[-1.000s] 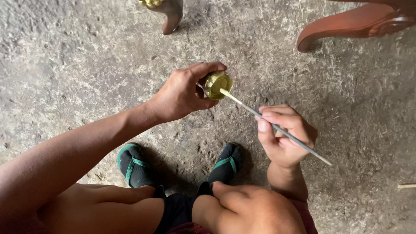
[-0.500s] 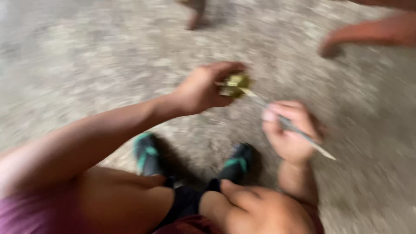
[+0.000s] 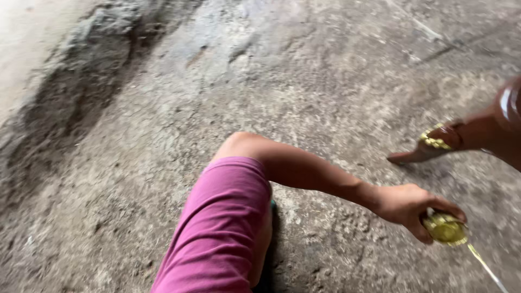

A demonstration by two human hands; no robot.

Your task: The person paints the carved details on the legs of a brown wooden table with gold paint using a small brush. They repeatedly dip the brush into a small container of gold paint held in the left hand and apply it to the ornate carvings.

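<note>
The left hand [image 3: 404, 206] has its grip closed around a small round brass piece [image 3: 445, 229], thumb on the upper side and the fingers curled beneath and behind it, so that the yellow, shiny face of the piece shows between them, turned up and a little outward from the palm. From that face a thin metal rod [image 3: 485, 266] runs out, touching the piece at its lower right edge; its long axis slants down and to the right, away from the grip, and it leaves the picture at the bottom right corner, so its far end and whatever carries it cannot be seen. The right hand is out of view, and how it stands cannot be told. Back from the grip, the bare left forearm stretches up and to the left to a bent elbow, where a pink sleeve [image 3: 222, 228] covers the upper arm down to the lower edge of the picture. Beneath the hand, and all about it, lies a rough grey concrete floor [image 3: 163, 108], cracked and darker along a ridge far off at the upper left. Above and to the right of the grip, well apart from it, another person's foot [image 3: 434, 146] rests on the floor in a brown sandal with a gold-coloured trim, its toe pointing left
</note>
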